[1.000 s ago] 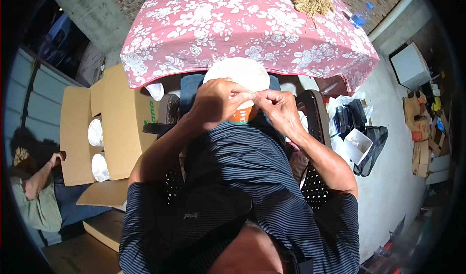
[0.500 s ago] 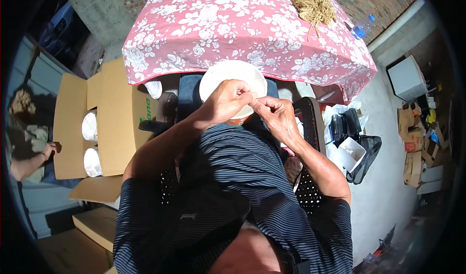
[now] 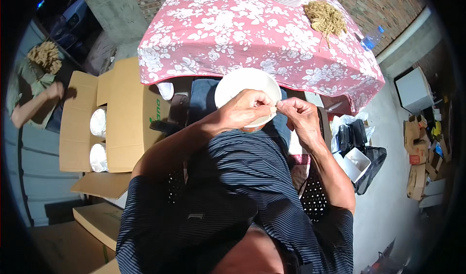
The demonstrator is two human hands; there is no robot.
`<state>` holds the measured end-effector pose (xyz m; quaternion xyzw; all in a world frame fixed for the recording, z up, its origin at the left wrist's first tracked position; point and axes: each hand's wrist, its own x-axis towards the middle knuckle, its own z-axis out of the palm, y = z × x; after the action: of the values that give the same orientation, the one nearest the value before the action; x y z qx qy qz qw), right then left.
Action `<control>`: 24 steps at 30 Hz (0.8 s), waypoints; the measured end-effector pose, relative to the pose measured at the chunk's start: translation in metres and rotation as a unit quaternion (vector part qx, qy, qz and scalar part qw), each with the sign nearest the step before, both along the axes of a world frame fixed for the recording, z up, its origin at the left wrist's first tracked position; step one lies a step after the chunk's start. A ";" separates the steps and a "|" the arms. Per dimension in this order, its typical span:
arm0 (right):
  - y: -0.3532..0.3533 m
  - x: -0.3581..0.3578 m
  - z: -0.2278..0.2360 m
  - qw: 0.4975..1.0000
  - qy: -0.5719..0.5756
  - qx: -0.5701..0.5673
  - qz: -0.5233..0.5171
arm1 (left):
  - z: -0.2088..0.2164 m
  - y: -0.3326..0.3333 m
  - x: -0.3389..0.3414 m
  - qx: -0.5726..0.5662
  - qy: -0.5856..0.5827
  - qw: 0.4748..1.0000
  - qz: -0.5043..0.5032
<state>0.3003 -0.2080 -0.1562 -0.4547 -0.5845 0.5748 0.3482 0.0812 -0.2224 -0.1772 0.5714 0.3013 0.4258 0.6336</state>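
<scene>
— As the head view looks down, where are the two hands?

— Both are together over the person's lap. The left hand point(image 3: 241, 111) and the right hand point(image 3: 300, 116) meet at the fingertips and pinch something very small; what it is, I cannot tell.

— And the white bowl point(image 3: 242, 82)?

— It sits just behind the hands, touching the left one, near the edge of the floral tablecloth point(image 3: 252, 31). An open cardboard box point(image 3: 116, 118) stands to the left.
</scene>
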 end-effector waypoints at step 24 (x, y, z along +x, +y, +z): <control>0.021 0.008 0.093 0.793 -0.253 0.498 0.244 | 0.052 -0.004 0.004 -0.030 0.141 0.989 -0.034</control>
<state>0.3080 -0.1870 -0.0637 -0.1901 -0.9486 0.1349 0.2141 0.0855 -0.2266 -0.1247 0.6160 0.3806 0.3103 0.6160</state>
